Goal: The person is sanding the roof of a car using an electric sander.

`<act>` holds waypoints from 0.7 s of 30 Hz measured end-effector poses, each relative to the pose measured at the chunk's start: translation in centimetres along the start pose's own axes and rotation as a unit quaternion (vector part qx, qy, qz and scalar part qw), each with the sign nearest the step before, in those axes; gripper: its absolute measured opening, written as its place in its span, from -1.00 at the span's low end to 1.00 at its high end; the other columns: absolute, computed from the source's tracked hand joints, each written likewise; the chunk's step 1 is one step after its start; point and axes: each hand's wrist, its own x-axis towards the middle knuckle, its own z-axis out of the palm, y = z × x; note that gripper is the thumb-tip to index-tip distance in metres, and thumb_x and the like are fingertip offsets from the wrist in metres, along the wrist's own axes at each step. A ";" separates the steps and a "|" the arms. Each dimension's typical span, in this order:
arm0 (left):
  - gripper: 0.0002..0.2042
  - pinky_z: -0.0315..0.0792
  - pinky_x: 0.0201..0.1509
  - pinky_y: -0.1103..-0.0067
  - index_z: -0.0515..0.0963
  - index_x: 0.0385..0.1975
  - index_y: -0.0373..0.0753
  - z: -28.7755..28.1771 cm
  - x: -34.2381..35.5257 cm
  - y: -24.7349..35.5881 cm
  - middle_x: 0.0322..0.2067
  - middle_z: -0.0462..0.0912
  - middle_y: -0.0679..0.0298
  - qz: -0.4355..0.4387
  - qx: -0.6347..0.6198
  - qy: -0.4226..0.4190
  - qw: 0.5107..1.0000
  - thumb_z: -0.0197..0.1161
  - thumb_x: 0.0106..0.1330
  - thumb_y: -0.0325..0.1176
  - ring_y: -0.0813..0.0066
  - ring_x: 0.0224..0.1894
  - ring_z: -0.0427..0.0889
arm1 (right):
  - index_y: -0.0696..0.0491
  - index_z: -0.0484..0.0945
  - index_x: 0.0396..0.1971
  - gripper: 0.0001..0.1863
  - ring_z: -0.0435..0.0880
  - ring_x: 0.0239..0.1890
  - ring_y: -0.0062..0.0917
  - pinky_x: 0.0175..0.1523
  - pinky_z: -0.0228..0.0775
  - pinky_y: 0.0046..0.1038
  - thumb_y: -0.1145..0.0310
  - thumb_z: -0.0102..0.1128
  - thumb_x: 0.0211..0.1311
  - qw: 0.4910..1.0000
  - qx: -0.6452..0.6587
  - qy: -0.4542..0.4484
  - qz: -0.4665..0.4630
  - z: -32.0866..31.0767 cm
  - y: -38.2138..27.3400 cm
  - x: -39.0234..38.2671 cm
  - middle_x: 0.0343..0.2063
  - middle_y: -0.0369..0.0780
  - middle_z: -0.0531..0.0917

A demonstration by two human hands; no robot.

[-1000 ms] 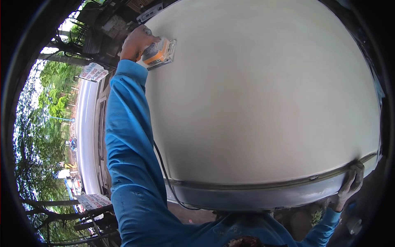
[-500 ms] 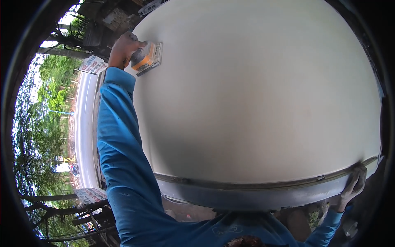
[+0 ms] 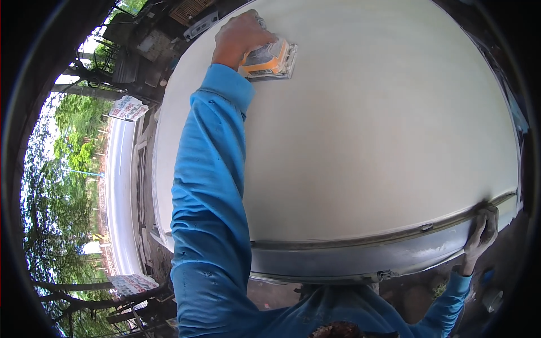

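Observation:
My left hand (image 3: 241, 39), arm stretched far forward, is wrapped round an orange and grey power sander (image 3: 273, 62). The sander's flat square pad rests on a broad, pale, smoothly curved panel (image 3: 372, 135) that looks like a vehicle roof. Fingers on the far side of the sander's grip are partly hidden. At the near right, my right hand (image 3: 482, 234) grips the panel's edge, its dusty fingers hooked over the dark groove (image 3: 366, 240) that runs along this side.
Below the groove, a grey side strip (image 3: 360, 262) lies close against my body. Beyond the panel at left are a pale road (image 3: 121, 191), trees and hand-lettered signs (image 3: 128, 108). A bucket-like container (image 3: 492, 301) stands at lower right.
My left hand has slid the sander to the right and slightly farther away across the panel. The view has shifted a little; my right hand keeps its place on the edge.

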 end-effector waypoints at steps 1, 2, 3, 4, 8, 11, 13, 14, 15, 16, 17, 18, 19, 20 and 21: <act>-0.33 0.58 -0.03 0.23 0.60 0.04 -0.20 -0.3 -0.1 1.5 -0.11 0.74 0.09 0.003 -0.002 0.000 1.000 0.45 -0.10 0.05 0.13 -0.06 0.73 | 0.28 0.49 -0.38 -0.80 0.53 -0.23 -0.25 -0.05 0.36 -0.32 0.47 -0.06 0.35 1.000 -0.002 0.001 -0.004 0.0 -0.2 0.1 -0.34 -0.05 0.53; -0.36 0.57 -0.01 0.24 0.61 0.02 -0.18 -0.5 -0.4 3.0 -0.10 0.74 0.11 -0.017 -0.008 0.005 1.000 0.44 -0.09 0.04 0.13 -0.04 0.73 | 0.28 0.50 -0.37 -0.80 0.53 -0.23 -0.25 -0.06 0.36 -0.33 0.47 -0.07 0.35 1.000 -0.004 0.003 -0.009 -0.1 -0.2 0.1 -0.34 -0.05 0.53; -0.39 0.57 0.02 0.24 0.62 0.00 -0.15 -1.2 -0.7 4.3 -0.10 0.74 0.14 -0.038 -0.017 0.012 0.999 0.43 -0.08 0.04 0.13 -0.02 0.72 | 0.28 0.50 -0.38 -0.79 0.53 -0.24 -0.26 -0.06 0.36 -0.33 0.46 -0.06 0.34 1.000 0.001 0.006 0.005 -0.4 -0.2 -0.1 -0.34 -0.05 0.53; -0.39 0.57 0.02 0.24 0.62 0.00 -0.15 -1.8 -0.8 5.1 -0.10 0.74 0.14 -0.036 -0.019 0.013 0.999 0.43 -0.08 0.04 0.13 -0.02 0.72 | 0.28 0.50 -0.38 -0.79 0.53 -0.24 -0.26 -0.06 0.36 -0.33 0.46 -0.06 0.34 1.000 -0.001 0.008 0.006 -0.4 -0.2 -0.2 -0.34 -0.05 0.53; -0.48 0.52 0.05 0.22 0.56 -0.08 -0.25 -3.3 -1.0 7.4 -0.10 0.69 -0.05 0.008 -0.027 -0.005 1.000 0.42 0.02 -0.05 -0.03 -0.02 0.66 | 0.28 0.51 -0.38 -0.78 0.52 -0.26 -0.29 -0.08 0.35 -0.35 0.43 -0.04 0.34 1.000 0.000 0.006 -0.008 -0.1 -0.6 -0.2 -0.37 -0.07 0.53; -0.50 0.53 0.07 0.22 0.56 -0.09 -0.25 -3.3 -0.8 8.1 -0.09 0.69 -0.02 0.000 -0.024 -0.016 1.000 0.41 0.03 -0.05 -0.02 0.00 0.66 | 0.26 0.48 -0.38 -0.80 0.48 -0.26 -0.38 -0.09 0.31 -0.40 0.44 -0.03 0.36 0.999 0.033 -0.006 -0.004 1.4 -0.7 0.1 -0.36 -0.12 0.51; -0.50 0.53 0.06 0.22 0.56 -0.08 -0.24 -4.1 -0.2 10.6 -0.09 0.69 -0.01 0.016 -0.045 -0.008 0.999 0.41 0.04 -0.05 -0.01 0.00 0.66 | 0.27 0.49 -0.40 -0.79 0.49 -0.28 -0.36 -0.11 0.32 -0.39 0.44 -0.02 0.35 1.000 0.022 0.013 -0.004 0.3 -1.1 0.1 -0.38 -0.11 0.51; -0.49 0.53 0.07 0.22 0.56 -0.08 -0.25 -4.5 0.0 11.8 -0.09 0.69 0.00 0.027 -0.054 -0.005 0.998 0.40 0.05 -0.05 -0.01 0.00 0.66 | 0.28 0.50 -0.42 -0.79 0.50 -0.31 -0.34 -0.14 0.33 -0.38 0.43 0.00 0.34 0.999 0.022 0.025 -0.003 -0.2 -1.4 0.1 -0.40 -0.09 0.52; -0.49 0.53 0.08 0.21 0.55 -0.07 -0.27 -4.2 0.5 13.5 -0.08 0.69 0.00 0.040 -0.068 -0.003 0.997 0.39 0.07 -0.04 0.00 0.00 0.66 | 0.27 0.50 -0.42 -0.79 0.49 -0.31 -0.35 -0.14 0.33 -0.38 0.44 0.01 0.33 1.000 0.014 0.026 0.005 -0.9 -1.3 0.1 -0.41 -0.09 0.52; -0.49 0.53 0.08 0.21 0.55 -0.07 -0.27 -3.8 0.7 14.0 -0.08 0.69 0.00 0.049 -0.078 -0.001 0.996 0.39 0.07 -0.04 0.00 0.00 0.66 | 0.27 0.51 -0.44 -0.80 0.50 -0.31 -0.36 -0.15 0.33 -0.38 0.45 0.01 0.32 1.000 0.005 0.029 -0.001 -0.9 -1.5 0.3 -0.41 -0.10 0.52; -0.46 0.53 0.09 0.24 0.57 -0.03 -0.19 -3.5 0.8 14.4 -0.06 0.71 0.09 0.045 -0.060 0.007 0.997 0.40 0.01 -0.02 0.07 0.03 0.66 | 0.26 0.51 -0.45 -0.82 0.50 -0.31 -0.37 -0.15 0.34 -0.38 0.48 0.02 0.30 0.999 0.018 0.032 -0.006 -0.7 -1.8 0.6 -0.41 -0.10 0.53; -0.42 0.54 0.10 0.26 0.59 0.02 -0.11 -2.7 1.2 15.1 -0.03 0.72 0.19 0.048 -0.046 0.016 0.998 0.41 -0.05 0.00 0.14 0.07 0.67 | 0.25 0.52 -0.46 -0.84 0.50 -0.32 -0.37 -0.16 0.34 -0.38 0.50 0.03 0.27 0.999 0.025 0.038 -0.007 -0.1 -1.9 0.7 -0.41 -0.11 0.54; -0.43 0.52 0.14 0.27 0.57 0.04 -0.09 -2.5 1.5 15.6 0.01 0.69 0.19 0.039 -0.036 0.007 0.999 0.40 -0.03 -0.02 0.14 0.11 0.64 | 0.24 0.53 -0.47 -0.87 0.50 -0.33 -0.38 -0.17 0.34 -0.39 0.53 0.04 0.24 0.998 0.037 0.042 -0.016 0.4 -2.3 1.2 -0.43 -0.11 0.55; -0.43 0.50 0.18 0.28 0.54 0.06 -0.07 -2.7 1.6 15.8 0.05 0.67 0.20 0.032 -0.028 -0.001 0.999 0.39 -0.01 -0.05 0.15 0.16 0.61 | 0.23 0.54 -0.48 -0.89 0.50 -0.34 -0.38 -0.19 0.34 -0.39 0.56 0.06 0.20 0.997 0.047 0.047 -0.025 0.6 -2.8 1.5 -0.44 -0.11 0.55; -0.38 0.49 0.20 0.29 0.50 0.13 -0.08 -3.1 1.4 16.3 0.09 0.65 0.17 0.020 -0.028 -0.028 0.999 0.40 0.00 -0.06 0.16 0.18 0.59 | 0.22 0.55 -0.49 -0.90 0.50 -0.35 -0.38 -0.19 0.34 -0.39 0.57 0.08 0.17 0.998 0.043 0.046 -0.011 0.8 -3.1 1.5 -0.46 -0.11 0.55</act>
